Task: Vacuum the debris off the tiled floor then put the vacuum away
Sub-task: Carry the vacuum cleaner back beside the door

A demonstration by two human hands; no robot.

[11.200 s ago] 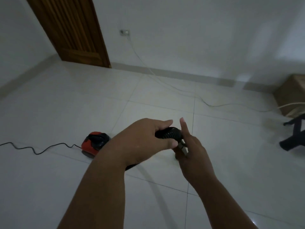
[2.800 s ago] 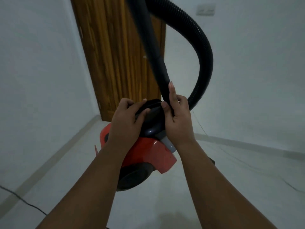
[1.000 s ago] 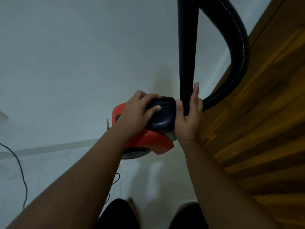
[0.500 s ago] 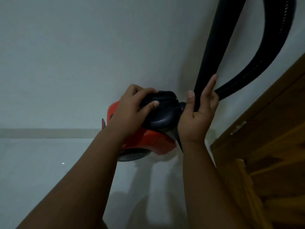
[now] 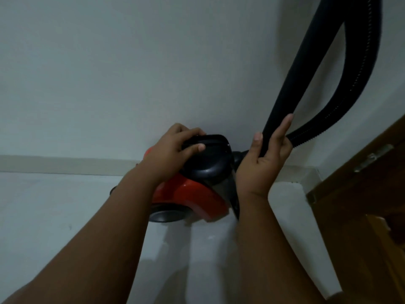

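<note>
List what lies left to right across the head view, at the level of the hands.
left hand → vacuum canister → right hand, holding the black tube → ribbed hose → wooden door

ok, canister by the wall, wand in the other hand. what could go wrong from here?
1. The right hand holds the black wand with fairly straight fingers; it could slip and topple onto the wall.
2. The corrugated hose loops high beside the wooden door and might swing into it.
3. The left hand alone grips the carry handle of the red canister, which might tilt and knock the skirting.
</note>
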